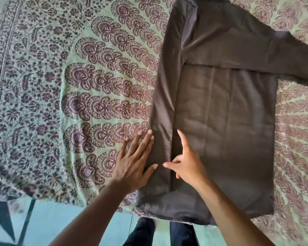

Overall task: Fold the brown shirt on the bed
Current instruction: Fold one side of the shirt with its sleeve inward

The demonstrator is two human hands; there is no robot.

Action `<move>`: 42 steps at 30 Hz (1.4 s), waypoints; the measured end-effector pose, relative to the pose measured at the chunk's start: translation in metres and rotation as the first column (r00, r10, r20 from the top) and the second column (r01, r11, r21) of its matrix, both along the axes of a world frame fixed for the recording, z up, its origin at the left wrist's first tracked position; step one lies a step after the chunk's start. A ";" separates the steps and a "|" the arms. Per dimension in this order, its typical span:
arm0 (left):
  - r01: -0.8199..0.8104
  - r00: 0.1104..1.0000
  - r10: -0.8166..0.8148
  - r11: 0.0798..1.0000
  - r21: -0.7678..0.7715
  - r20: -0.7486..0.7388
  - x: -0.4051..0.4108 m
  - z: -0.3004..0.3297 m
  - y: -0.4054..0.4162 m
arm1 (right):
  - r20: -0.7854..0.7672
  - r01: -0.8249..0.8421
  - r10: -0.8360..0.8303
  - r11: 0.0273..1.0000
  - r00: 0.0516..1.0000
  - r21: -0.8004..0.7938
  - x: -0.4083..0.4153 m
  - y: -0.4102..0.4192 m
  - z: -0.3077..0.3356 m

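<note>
The brown shirt (226, 107) lies flat on the bed, back side up, its hem hanging slightly over the near edge. Its left sleeve is folded in and runs as a long strip down the shirt's left side. The right sleeve stretches out to the right, off the frame. My left hand (133, 162) lies flat with straight fingers at the left edge of that folded strip, partly on the bedcover. My right hand (187, 166) rests on the shirt beside the strip, index finger stretched forward and thumb pointing left, other fingers loosely bent.
The bed wears a green bedcover (78, 86) with a dark purple peacock-feather print, spreading wide to the left of the shirt. Below the bed's near edge are a turquoise tiled floor (60, 222) and my legs in dark trousers (167, 233).
</note>
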State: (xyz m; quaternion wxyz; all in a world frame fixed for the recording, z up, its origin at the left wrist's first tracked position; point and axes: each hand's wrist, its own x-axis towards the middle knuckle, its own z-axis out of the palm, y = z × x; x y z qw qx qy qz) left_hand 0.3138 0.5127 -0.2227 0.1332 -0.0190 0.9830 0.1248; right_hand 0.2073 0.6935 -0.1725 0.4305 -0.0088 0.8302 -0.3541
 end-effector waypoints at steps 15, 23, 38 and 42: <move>0.013 1.000 -0.012 1.000 -0.017 0.028 0.040 0.005 0.019 | -0.865 -0.622 0.475 0.730 0.162 0.284 -0.038 -0.004 -0.024; 0.018 1.000 -0.019 0.999 -0.039 -0.016 0.042 -0.005 0.019 | -0.560 -0.661 0.828 0.409 -0.020 0.629 -0.165 -0.009 -0.054; 0.045 0.999 -0.047 0.997 -0.067 -0.028 0.040 -0.003 0.019 | -0.617 -0.751 0.787 0.397 -0.018 0.528 -0.127 -0.023 -0.059; 0.042 0.999 -0.042 0.996 -0.082 0.000 0.040 -0.004 0.019 | -0.560 -0.644 0.817 0.503 0.136 0.577 -0.188 -0.045 -0.049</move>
